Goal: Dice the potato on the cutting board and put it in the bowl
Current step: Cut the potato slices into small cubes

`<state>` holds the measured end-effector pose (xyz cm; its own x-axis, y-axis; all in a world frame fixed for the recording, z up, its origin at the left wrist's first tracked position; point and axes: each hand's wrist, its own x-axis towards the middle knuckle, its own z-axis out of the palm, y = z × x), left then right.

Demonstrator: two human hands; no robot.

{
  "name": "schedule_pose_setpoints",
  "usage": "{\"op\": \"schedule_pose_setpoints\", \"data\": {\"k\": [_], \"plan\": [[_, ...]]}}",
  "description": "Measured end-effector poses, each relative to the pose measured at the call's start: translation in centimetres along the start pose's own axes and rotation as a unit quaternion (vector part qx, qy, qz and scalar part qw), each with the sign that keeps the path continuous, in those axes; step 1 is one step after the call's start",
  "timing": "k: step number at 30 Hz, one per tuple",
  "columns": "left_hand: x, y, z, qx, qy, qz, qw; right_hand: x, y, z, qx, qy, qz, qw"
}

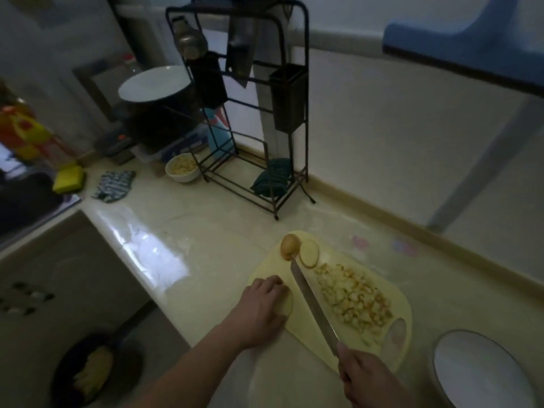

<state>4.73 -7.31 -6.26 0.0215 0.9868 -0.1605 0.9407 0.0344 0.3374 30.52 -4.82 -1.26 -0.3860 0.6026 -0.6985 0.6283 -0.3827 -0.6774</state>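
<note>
We see a yellow cutting board [297, 328] on the table [182, 231]. Our left hand [262, 307] presses a potato piece [288, 303] at its near left edge. Our right hand [368, 378] grips a knife [312, 301], tip touching a potato end [290, 245] at the far corner. Diced potato [353, 298] lies right of the blade; a white bowl [482, 375] sits near right.

No text, label, brand, number or sign is legible in this dim, blurred view. The pale blue plastic bottle [218, 134] behind the black wire rack [250, 113] carries a red-and-white mark — too smeared to make out. The flat blue-and-white package [179, 145] beneath the dark pot shows faint pale strokes — equally unreadable.
</note>
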Motion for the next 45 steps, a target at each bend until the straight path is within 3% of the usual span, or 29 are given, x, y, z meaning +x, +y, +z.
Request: {"op": "schedule_pose_setpoints", "data": {"k": [3,7,13,18,29,45], "plan": [[-1.1,1.0,1.8,-0.038,0.058,-0.036,0.997,0.7,0.2,0.5,-0.053,0.009,-0.027,0.998],[-1.2,2.4,3.1,-0.060,0.111,-0.027,0.992,0.7,1.4,1.4,-0.058,0.093,-0.087,0.990],[-1.4,1.6,3.5,0.020,0.194,0.081,0.977,0.4,1.3,0.4,-0.034,0.081,-0.119,0.989],[-0.6,1.5,3.7,-0.017,0.192,0.157,0.968,0.4,1.3,0.0,-0.071,0.061,-0.124,0.988],[-1.0,1.8,3.9,-0.047,0.247,0.130,0.959,0.6,0.6,0.7,-0.154,0.039,-0.157,0.975],[-1.0,2.6,3.9,-0.038,0.258,0.090,0.961,0.7,0.5,0.7,-0.124,0.051,-0.186,0.973]]}}
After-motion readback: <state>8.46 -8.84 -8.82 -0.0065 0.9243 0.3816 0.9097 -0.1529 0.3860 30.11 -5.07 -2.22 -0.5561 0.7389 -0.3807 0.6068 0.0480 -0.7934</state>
